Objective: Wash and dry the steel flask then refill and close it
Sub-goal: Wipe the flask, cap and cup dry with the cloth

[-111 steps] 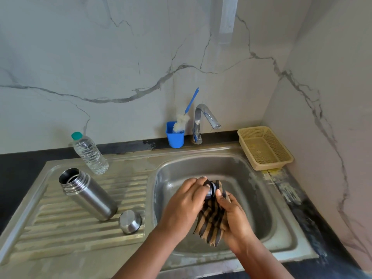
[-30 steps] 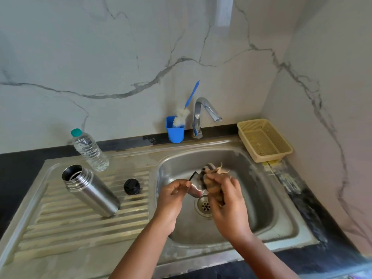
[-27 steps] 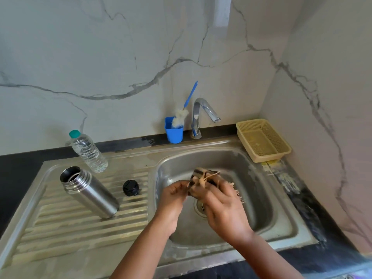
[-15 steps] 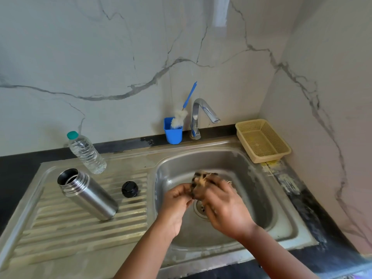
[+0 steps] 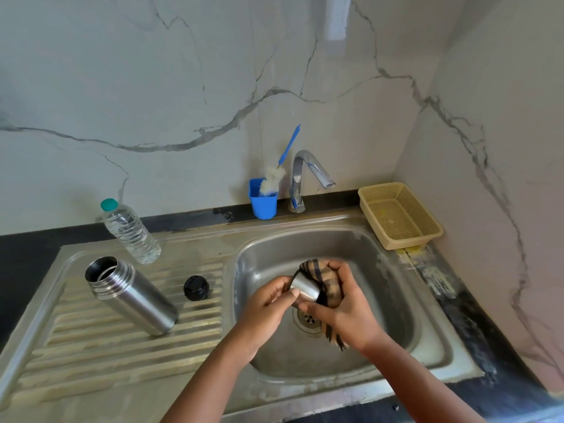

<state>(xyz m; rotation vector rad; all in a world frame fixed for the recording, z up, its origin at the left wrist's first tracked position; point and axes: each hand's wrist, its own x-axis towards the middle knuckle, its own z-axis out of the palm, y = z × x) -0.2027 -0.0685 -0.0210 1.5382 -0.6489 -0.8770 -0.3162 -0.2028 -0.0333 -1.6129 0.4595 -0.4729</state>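
- The left hand [image 5: 268,303] pinches a small steel cup lid [image 5: 305,289] over the sink basin [image 5: 390,300].
- The right hand [image 5: 345,309] grips a checked cloth [image 5: 323,277] wrapped round the lid's far end.
- The steel flask [image 5: 131,296] stands open on the drainboard [image 5: 91,346] — a black stopper [image 5: 196,288] just beside it, a water bottle [image 5: 129,232] behind.

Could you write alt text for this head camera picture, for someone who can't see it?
Over a steel sink, the left hand holds a small steel cup while the right hand wipes it with a striped cloth. On the drainboard stand an open steel flask, a black stopper and a water bottle.
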